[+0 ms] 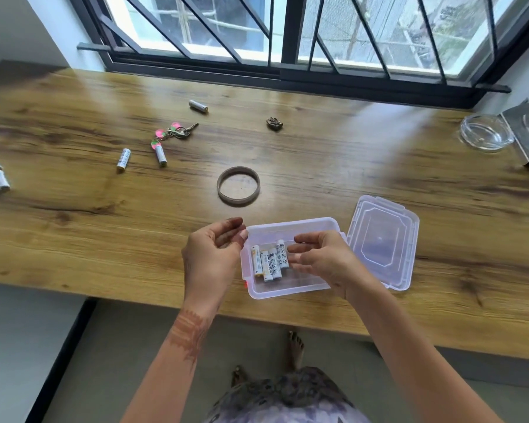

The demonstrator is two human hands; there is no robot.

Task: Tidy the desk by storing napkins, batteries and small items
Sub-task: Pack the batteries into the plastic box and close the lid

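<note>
Fingers (234, 222) of left hand (209, 261) and right hand (321, 257) slack, empty; boxed batteries (269, 265) parallel, lengthwise toward window (289, 32)

Four white batteries (269, 264) lie side by side inside the open clear plastic box (287, 292). Its lid (382, 239) lies flat just beside it. More batteries (123, 160) lie scattered well apart.

Batteries (269, 264) lie in the box (287, 290), lid (382, 239) right.

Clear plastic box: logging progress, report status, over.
Left hand, right hand empty, fingers relaxed, at the clear plastic box. Four white batteries inside, clear lid off beside it. Loose white batteries remain on the wooden desk. Nothing blocking.
</note>
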